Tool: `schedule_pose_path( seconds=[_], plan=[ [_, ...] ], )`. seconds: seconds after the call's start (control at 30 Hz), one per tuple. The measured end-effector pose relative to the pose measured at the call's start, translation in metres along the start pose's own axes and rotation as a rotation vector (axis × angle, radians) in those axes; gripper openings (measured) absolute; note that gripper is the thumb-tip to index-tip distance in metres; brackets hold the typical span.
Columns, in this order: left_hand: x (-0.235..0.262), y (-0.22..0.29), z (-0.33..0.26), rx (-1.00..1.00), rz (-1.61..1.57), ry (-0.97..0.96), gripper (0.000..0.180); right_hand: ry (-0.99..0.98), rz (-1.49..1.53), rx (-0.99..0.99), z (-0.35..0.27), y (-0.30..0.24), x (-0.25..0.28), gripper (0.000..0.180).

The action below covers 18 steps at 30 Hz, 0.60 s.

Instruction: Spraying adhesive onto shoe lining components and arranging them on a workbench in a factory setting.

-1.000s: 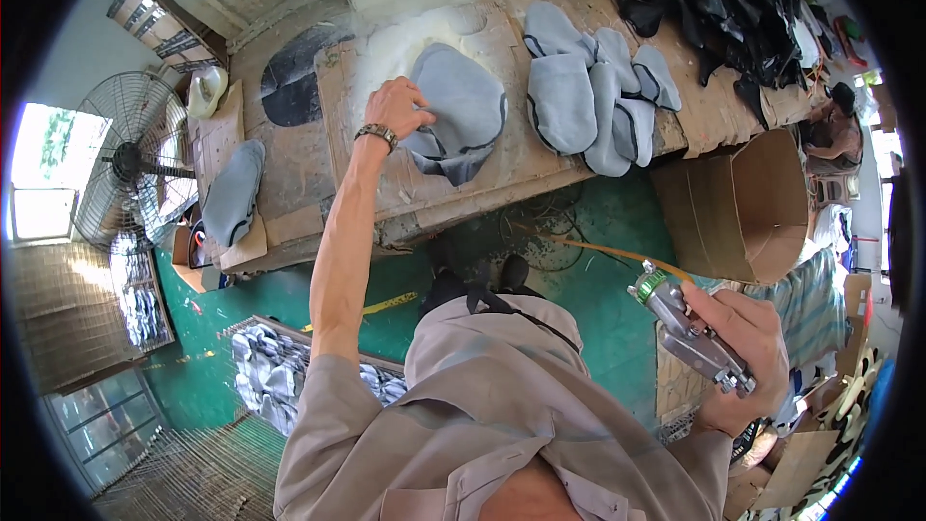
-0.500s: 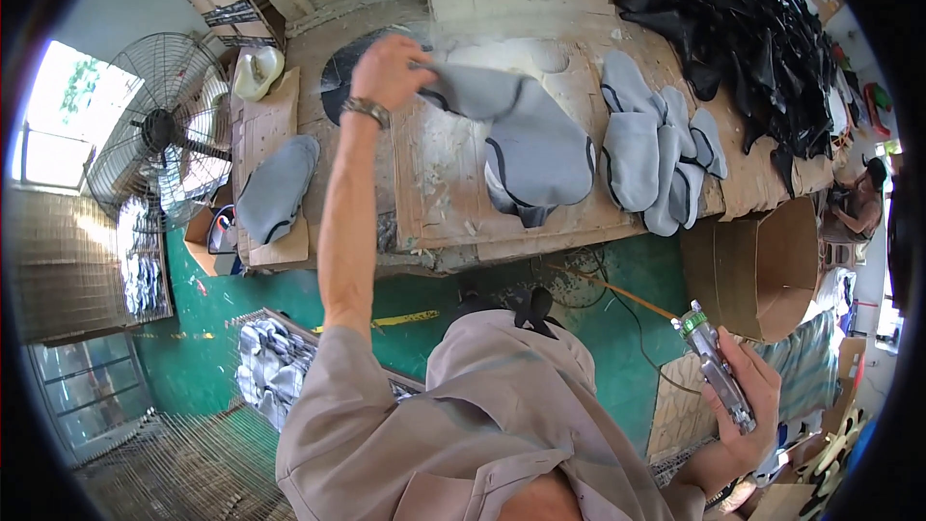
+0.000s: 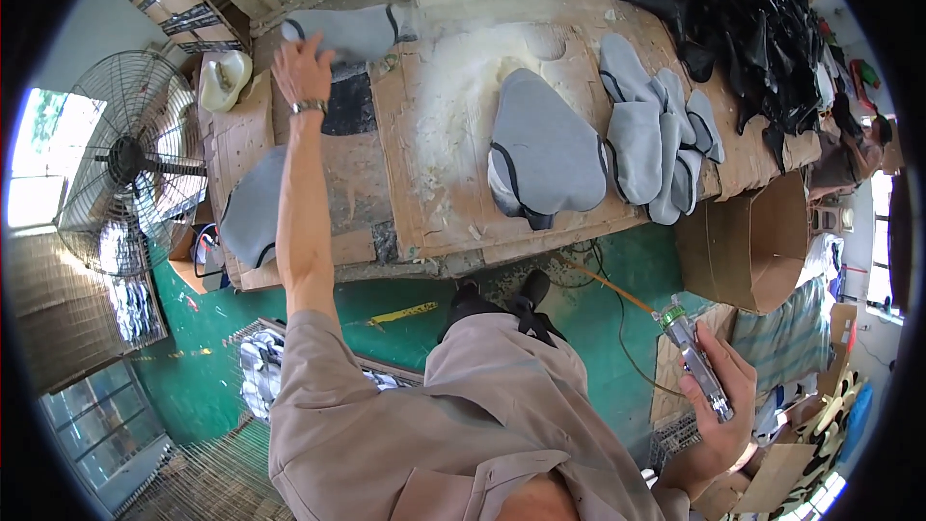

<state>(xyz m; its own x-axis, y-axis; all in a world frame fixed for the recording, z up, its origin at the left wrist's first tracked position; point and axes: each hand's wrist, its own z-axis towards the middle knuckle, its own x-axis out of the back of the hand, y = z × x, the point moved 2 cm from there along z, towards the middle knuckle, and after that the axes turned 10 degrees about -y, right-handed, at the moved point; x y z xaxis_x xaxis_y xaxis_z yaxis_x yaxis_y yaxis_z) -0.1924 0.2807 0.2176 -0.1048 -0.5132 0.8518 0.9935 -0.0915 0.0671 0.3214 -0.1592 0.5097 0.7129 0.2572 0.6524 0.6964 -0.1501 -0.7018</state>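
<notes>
My left hand [image 3: 304, 74] reaches to the far left of the table, fingers spread, at the near edge of a grey fabric bootie [image 3: 349, 32] with black trim. It seems to touch that bootie, without gripping it. In my right hand [image 3: 725, 391], held low at the right, is a slim metal hand tool [image 3: 696, 357] with a green band at its upper end. Another grey bootie [image 3: 548, 140] lies in the middle of the table, toe away from me, its black-edged opening near the front edge. A separate grey bootie [image 3: 253, 212] lies at the left, partly behind my forearm.
White powder [image 3: 449, 125] dusts the cardboard table cover [image 3: 424, 203]. Several grey booties [image 3: 637, 150] are piled at the right, before a heap of black pieces [image 3: 714, 29]. A cardboard box [image 3: 738, 256] stands at the right, a fan [image 3: 125, 159] at the left. A person [image 3: 839, 169] sits far right.
My left hand has moved left and away from the middle, carrying a grey bootie to the table's far left, and its fingers have spread. My right hand still holds the metal tool.
</notes>
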Motion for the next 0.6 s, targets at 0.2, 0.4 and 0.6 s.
schedule_pose_path(
  seconds=[0.2, 0.4, 0.6],
  plan=[
    [-0.104, 0.003, -0.095, 0.376, -0.084, -0.706, 0.074, -0.031, -0.093, -0.077, 0.005, -0.016, 0.003, 0.056],
    [-0.095, 0.029, -0.153, 0.444, -0.324, -0.392, 0.076, -0.036, -0.154, -0.036, 0.001, -0.023, 0.020, 0.059],
    [-0.052, 0.056, -0.295, 0.467, -0.557, -0.274, 0.059, 0.150, -0.178, -0.167, -0.015, -0.017, 0.036, 0.059]
  ],
)
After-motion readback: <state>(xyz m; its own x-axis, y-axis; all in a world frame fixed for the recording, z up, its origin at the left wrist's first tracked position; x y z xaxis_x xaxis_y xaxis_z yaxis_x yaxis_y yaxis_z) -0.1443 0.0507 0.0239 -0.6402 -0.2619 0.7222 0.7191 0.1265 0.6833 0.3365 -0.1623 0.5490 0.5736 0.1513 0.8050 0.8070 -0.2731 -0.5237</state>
